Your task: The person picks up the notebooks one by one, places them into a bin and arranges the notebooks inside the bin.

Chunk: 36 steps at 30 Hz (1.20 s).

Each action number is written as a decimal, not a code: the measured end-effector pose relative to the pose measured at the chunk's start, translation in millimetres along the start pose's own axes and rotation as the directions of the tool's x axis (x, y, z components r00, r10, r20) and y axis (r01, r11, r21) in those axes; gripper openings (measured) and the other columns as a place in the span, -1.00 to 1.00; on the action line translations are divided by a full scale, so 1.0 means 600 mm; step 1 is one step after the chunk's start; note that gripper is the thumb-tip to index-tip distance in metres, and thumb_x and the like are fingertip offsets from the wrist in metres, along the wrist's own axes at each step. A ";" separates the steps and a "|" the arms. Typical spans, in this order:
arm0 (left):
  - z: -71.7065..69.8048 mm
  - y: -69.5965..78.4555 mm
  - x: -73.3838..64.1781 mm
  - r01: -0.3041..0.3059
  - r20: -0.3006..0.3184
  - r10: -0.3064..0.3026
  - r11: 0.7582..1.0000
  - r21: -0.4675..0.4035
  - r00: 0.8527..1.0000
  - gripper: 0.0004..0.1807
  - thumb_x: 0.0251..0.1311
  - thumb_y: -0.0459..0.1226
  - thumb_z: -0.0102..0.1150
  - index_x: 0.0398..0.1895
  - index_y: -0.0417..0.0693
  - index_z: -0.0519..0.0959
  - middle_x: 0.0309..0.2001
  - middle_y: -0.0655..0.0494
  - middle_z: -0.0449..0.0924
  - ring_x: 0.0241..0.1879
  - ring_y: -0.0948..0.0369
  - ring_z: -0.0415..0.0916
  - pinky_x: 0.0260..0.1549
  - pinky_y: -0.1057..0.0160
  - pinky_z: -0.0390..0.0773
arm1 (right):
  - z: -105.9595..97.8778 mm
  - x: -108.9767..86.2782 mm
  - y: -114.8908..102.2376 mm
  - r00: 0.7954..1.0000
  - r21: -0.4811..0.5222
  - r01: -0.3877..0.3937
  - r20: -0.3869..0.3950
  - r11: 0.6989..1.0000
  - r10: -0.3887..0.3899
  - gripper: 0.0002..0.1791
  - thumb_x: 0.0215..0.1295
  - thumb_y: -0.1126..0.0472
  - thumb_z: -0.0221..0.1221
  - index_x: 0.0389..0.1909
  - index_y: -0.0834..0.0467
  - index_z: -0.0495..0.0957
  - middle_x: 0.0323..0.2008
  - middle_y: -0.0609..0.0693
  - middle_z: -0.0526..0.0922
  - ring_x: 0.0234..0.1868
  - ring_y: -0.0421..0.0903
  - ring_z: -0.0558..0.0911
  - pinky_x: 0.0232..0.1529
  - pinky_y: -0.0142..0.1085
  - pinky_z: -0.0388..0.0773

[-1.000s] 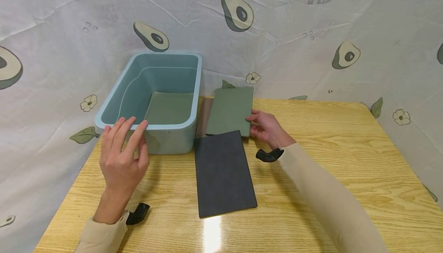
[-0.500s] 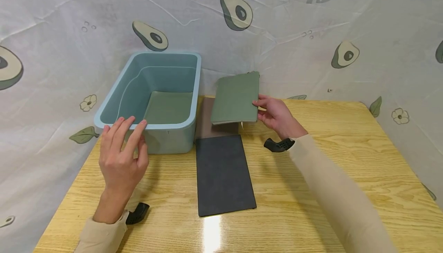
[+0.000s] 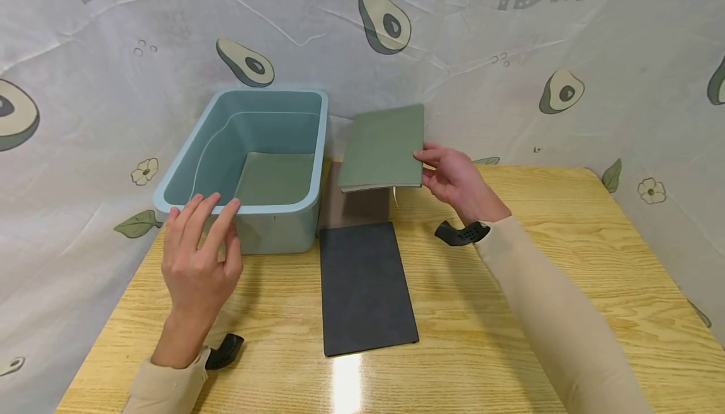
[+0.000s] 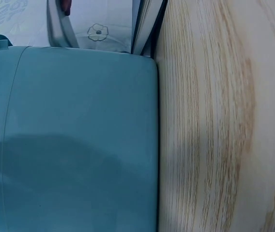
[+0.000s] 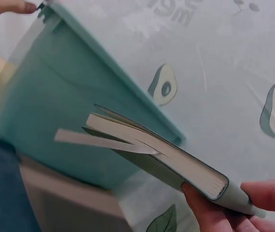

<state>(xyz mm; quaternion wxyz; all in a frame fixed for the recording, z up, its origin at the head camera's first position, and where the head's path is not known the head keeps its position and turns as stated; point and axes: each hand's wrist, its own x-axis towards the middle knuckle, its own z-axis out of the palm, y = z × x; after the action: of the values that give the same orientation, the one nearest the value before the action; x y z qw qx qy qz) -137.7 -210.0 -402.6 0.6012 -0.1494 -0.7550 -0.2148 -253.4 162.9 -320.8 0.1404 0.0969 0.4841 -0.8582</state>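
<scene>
In the head view my right hand (image 3: 455,178) pinches a green notebook (image 3: 385,143) by its right edge, thumb on top. The notebook is raised above the table and tilted, a pale ribbon bookmark (image 3: 396,197) hanging from its near edge. The right wrist view shows its page block (image 5: 161,150) between the covers. My left hand (image 3: 201,263) rests its fingertips on the near rim of a light blue plastic bin (image 3: 325,143). Inside the bin lies a flat green item (image 3: 277,178), its kind not clear.
A brown notebook-like item (image 3: 354,209) lies right of the bin, partly hidden under the raised notebook. A black notebook (image 3: 368,288) lies nearer on the wooden table (image 3: 538,263). Behind hangs a pale avocado-print cloth (image 3: 464,36).
My right hand has lifted the green notebook off the brown item, moving it up and away from me, then slightly left. My left hand has stayed on the rim.
</scene>
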 end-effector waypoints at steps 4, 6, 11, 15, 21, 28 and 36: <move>0.000 0.001 0.001 0.003 -0.002 -0.003 1.000 -0.001 1.000 -0.67 0.27 -0.45 0.19 0.02 -0.12 0.79 0.06 -0.24 0.77 0.19 -0.20 0.65 0.47 -0.17 0.42 | 0.010 -0.009 -0.011 1.000 0.029 0.012 0.004 1.000 -0.012 -0.35 0.60 0.41 0.00 0.65 0.12 0.21 0.22 0.04 0.42 0.07 -0.06 0.61 -0.12 -0.34 0.76; 0.000 0.001 0.001 0.005 -0.002 -0.005 1.000 0.000 1.000 -0.67 0.27 -0.45 0.19 0.02 -0.12 0.79 0.06 -0.23 0.77 0.19 -0.20 0.65 0.47 -0.17 0.42 | 0.014 -0.013 -0.017 1.000 0.042 0.017 0.006 0.999 -0.017 -0.36 0.60 0.42 0.00 0.64 0.14 0.22 0.21 0.05 0.43 0.04 -0.05 0.64 -0.12 -0.34 0.76; -0.001 0.001 0.002 0.005 -0.002 -0.005 1.000 0.002 1.000 -0.67 0.26 -0.46 0.20 0.02 -0.12 0.80 0.07 -0.23 0.77 0.20 -0.19 0.65 0.47 -0.18 0.43 | 0.024 -0.023 -0.030 0.999 0.065 0.032 0.017 0.997 -0.033 -0.37 0.60 0.42 0.00 0.62 0.14 0.24 0.20 0.07 0.45 0.01 -0.06 0.66 -0.13 -0.32 0.77; -0.002 0.002 0.001 0.004 -0.002 -0.004 1.000 0.003 1.000 -0.67 0.25 -0.46 0.21 0.02 -0.12 0.80 0.06 -0.23 0.77 0.20 -0.19 0.66 0.46 -0.18 0.43 | 0.033 -0.032 -0.036 0.999 0.084 0.042 0.023 0.996 -0.044 -0.39 0.58 0.41 0.03 0.60 0.13 0.28 0.22 0.07 0.46 0.07 -0.05 0.63 -0.12 -0.30 0.77; -0.005 0.002 0.001 0.002 0.001 -0.002 1.000 0.004 1.000 -0.67 0.25 -0.47 0.21 0.02 -0.13 0.79 0.07 -0.23 0.77 0.19 -0.20 0.65 0.47 -0.16 0.43 | 0.048 -0.041 -0.042 0.998 0.095 0.050 0.042 0.994 -0.054 -0.40 0.59 0.41 0.02 0.59 0.14 0.27 0.26 0.08 0.42 0.15 -0.04 0.59 -0.08 -0.30 0.77; -0.003 0.003 0.003 0.006 0.011 -0.006 1.000 -0.005 1.000 -0.67 0.26 -0.46 0.20 0.03 -0.13 0.79 0.07 -0.24 0.77 0.20 -0.20 0.65 0.48 -0.14 0.41 | 0.057 -0.046 -0.051 0.997 0.094 0.070 0.037 0.993 -0.074 -0.42 0.57 0.42 0.03 0.55 0.15 0.30 0.26 0.09 0.43 0.10 -0.03 0.63 -0.09 -0.29 0.77; -0.003 0.002 0.005 0.008 0.005 -0.008 1.000 -0.002 1.000 -0.67 0.25 -0.47 0.20 0.02 -0.12 0.79 0.07 -0.23 0.77 0.21 -0.19 0.65 0.48 -0.16 0.42 | 0.071 -0.042 -0.049 0.995 0.091 0.071 0.060 0.993 -0.077 -0.45 0.56 0.42 0.05 0.52 0.16 0.33 0.27 0.07 0.40 0.13 -0.04 0.58 -0.08 -0.32 0.76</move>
<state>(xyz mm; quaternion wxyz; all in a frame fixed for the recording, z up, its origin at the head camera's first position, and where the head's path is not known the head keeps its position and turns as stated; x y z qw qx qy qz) -136.4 -209.7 -399.2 0.5982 -0.1476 -0.7570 -0.2176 -240.7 144.5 -267.6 0.1193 0.0578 0.4440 -0.8862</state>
